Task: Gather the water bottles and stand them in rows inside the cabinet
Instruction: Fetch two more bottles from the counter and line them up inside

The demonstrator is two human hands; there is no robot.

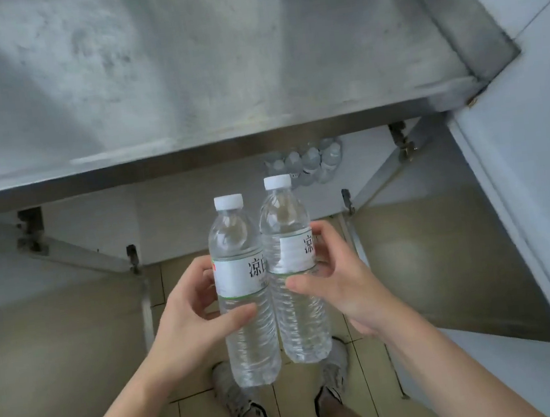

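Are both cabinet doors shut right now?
No, both cabinet doors stand swung open, and bottles already inside show in the gap under the steel counter.

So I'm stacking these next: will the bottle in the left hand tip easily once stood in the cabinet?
Probably somewhat: the left bottle is tall and narrow. It looks full, so likely heavy enough to stay put. Its ribbed wall may flex under the left hand.
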